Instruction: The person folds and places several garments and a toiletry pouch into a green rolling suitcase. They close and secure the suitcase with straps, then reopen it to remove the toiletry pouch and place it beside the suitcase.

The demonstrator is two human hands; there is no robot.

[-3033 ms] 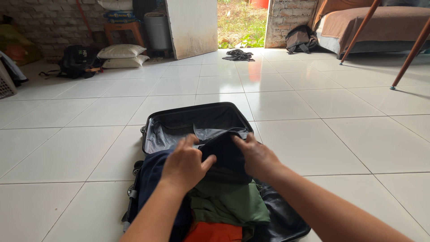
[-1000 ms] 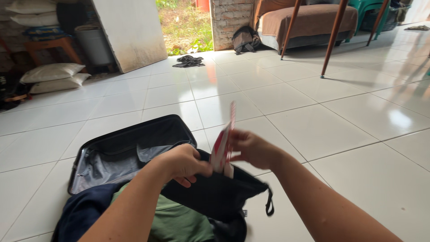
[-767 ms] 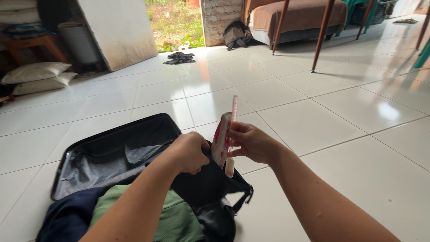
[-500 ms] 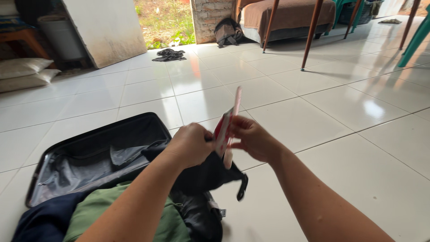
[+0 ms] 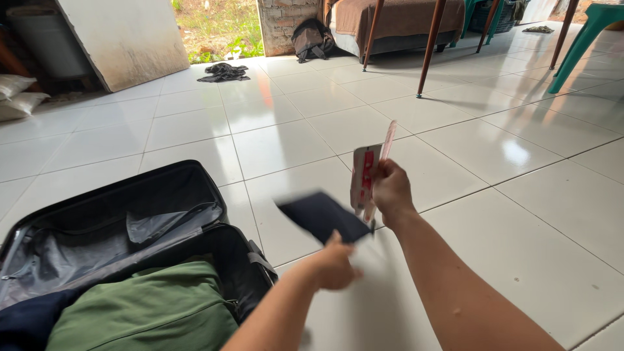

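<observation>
My right hand [image 5: 390,190] grips a red-and-white packet [image 5: 363,174] with a pink toothbrush [image 5: 387,140] sticking up behind it, held above the white tile floor. My left hand [image 5: 335,263] holds a black pouch [image 5: 323,216], blurred by motion, just left of and below the packet. An open black suitcase [image 5: 117,218] lies on the floor at the left, with a green garment [image 5: 149,309] and a dark blue one [image 5: 23,318] packed inside it.
Brown-covered bed [image 5: 390,16] and wooden legs [image 5: 429,45] at the back right, a green plastic chair [image 5: 582,36] at far right. A dark backpack [image 5: 309,39] and black cloth [image 5: 222,71] lie by the open doorway. Pillows [image 5: 13,94] at far left.
The view swung right. My left hand pulled the black pouch off the suitcase and away from the packet; my right hand lifted the packet and toothbrush clear of it.
</observation>
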